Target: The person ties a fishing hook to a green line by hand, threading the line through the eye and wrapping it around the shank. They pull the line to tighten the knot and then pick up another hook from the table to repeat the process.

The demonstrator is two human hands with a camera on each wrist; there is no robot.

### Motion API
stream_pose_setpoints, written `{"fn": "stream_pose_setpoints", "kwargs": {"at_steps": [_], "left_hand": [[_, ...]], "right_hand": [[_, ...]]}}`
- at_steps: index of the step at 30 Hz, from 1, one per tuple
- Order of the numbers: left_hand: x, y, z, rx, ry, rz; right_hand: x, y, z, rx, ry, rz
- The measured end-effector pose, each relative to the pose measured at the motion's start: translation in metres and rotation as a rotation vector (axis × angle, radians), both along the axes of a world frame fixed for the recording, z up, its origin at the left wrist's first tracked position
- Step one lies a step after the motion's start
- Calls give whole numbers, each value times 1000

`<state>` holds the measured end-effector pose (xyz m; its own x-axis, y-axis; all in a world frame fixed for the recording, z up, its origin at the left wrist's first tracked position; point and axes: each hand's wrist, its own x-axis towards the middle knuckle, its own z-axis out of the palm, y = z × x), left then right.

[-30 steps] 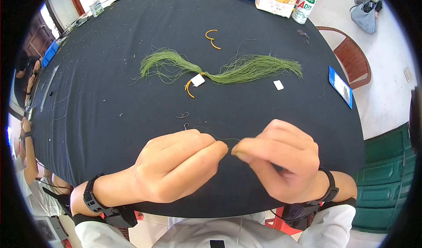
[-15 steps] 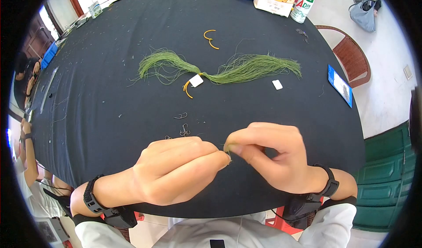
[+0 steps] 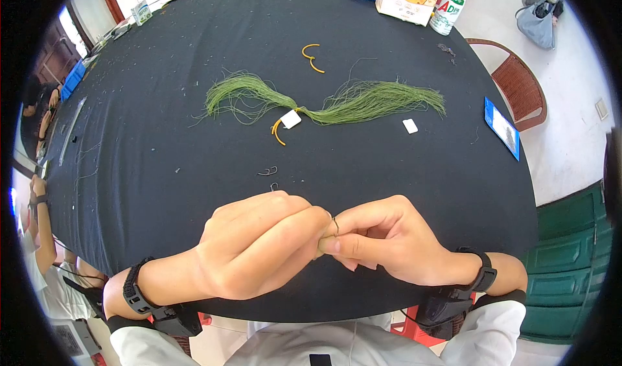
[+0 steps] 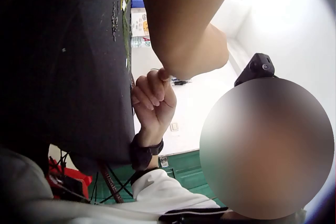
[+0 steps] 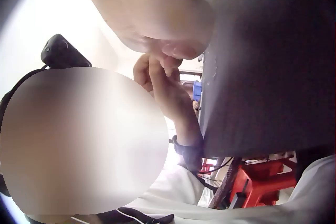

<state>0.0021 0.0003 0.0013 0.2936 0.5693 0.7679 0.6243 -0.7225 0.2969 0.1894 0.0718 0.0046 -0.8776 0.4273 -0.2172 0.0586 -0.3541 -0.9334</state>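
My left hand (image 3: 259, 246) pinches a small dark fish hook (image 3: 336, 226), whose bend shows at the fingertips. Against those fingertips, the right hand (image 3: 392, 236) pinches with thumb and forefinger; the thin green line it holds is mostly hidden there. More fish hooks (image 3: 268, 171) lie on the black cloth just beyond the left hand, one partly covered by it. Farther out is a bundle of green line (image 3: 376, 101), tied at its middle beside a white tag (image 3: 291, 119). In the left wrist view the right hand (image 4: 155, 95) has its fingers curled.
Yellow curved pieces (image 3: 313, 59) lie beyond and in front of the bundle. A white card (image 3: 410, 126) and a blue packet (image 3: 501, 128) are to the right. A bottle (image 3: 449, 8) and a carton (image 3: 407, 0) stand at the far edge. Other people sit at the left.
My right hand has come in from slightly apart to meet the left fingertips, turning so its thumb lies lower. The left hand stays nearly in place.
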Motion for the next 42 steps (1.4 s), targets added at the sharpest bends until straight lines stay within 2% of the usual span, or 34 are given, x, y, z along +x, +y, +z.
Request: {"fn": "stream_pose_setpoints", "kwargs": {"at_steps": [3,9,15,18,21,24,27,31,42], "left_hand": [[1,0,-1,0,5,36],[1,1,-1,10,12,66],[1,1,-2,-1,7,77],[1,1,-3,-8,28,71],[-1,2,-3,-10,53,40],[-1,3,-4,-16,50,-15],[0,1,-4,-32,40,-57],[1,-1,-2,-59,45,-74],[2,1,-3,-90,-55,-101]], "right_hand": [[-2,-5,-8,19,66,-79],[-2,-16,-11,557,43,-244],[-2,-16,-7,563,-34,-214],[-1,-15,-7,884,-2,-217],[-4,-13,-10,1218,186,-322],[0,-12,3,1389,192,-395],[0,-1,2,1407,216,-442],[2,6,-1,1363,182,-372],[0,5,-4,1183,148,-376]]}}
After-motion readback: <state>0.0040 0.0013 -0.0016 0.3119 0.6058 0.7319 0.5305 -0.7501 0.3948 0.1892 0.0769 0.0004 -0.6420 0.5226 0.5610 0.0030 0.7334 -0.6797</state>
